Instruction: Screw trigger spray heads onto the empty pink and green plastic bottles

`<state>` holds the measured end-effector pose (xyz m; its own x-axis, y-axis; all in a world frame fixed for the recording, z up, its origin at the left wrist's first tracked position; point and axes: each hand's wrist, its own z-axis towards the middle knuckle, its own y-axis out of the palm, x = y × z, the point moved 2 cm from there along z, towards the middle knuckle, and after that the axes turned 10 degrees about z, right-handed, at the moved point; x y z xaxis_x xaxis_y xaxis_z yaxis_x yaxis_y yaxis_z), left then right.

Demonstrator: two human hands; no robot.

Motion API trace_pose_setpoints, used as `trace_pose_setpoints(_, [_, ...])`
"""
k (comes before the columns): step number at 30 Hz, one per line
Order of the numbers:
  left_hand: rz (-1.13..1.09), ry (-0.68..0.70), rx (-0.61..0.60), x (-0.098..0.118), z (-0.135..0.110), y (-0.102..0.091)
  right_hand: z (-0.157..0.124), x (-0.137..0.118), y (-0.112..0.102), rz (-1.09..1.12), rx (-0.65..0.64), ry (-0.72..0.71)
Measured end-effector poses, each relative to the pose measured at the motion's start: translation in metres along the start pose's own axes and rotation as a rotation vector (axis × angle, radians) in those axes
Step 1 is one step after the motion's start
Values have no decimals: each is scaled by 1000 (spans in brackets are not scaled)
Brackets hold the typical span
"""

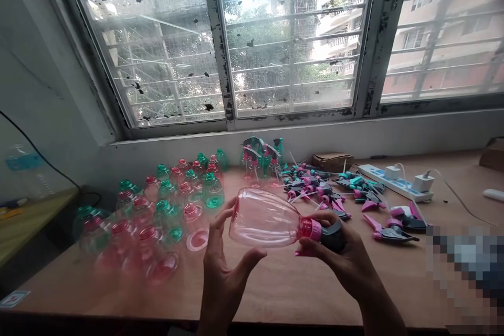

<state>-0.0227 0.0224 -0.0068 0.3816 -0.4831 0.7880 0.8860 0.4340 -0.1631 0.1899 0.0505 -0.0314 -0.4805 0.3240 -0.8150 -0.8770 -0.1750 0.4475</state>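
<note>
I hold a clear pink plastic spray bottle (264, 219) sideways above the wooden table (275, 283). My left hand (222, 260) cups the bottle's base end, fingers curled round it. My right hand (338, 252) is closed on the grey and pink trigger spray head (328, 233) at the bottle's neck, which points right.
Several empty pink and green bottles (165, 210) stand at the left. A pile of loose trigger heads (334, 194) lies at centre right, with a few assembled sprayers (260, 160) behind. A white power strip (394, 181) and a small cardboard box (333, 160) sit near the window sill.
</note>
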Motion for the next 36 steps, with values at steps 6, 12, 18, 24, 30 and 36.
trace_pose_setpoints(6, [89,78,33,7,1,-3,1,1,1,-7,2,-3])
trace_pose_setpoints(12, [169,73,-42,4,-1,-5,0,0,-2,-84,-14,-22])
trace_pose_setpoints(18, [50,-75,-13,2,1,-2,0,-3,2,-102,-15,-66])
trace_pose_setpoints(24, [189,89,-101,-12,3,-6,0,-4,0,112,9,57])
trace_pose_setpoints(30, [99,68,-42,-9,4,-3,3,-2,-2,-103,-28,-81])
trace_pose_setpoints(36, [22,-33,24,0,5,2,3,-1,-2,-174,-49,-81])
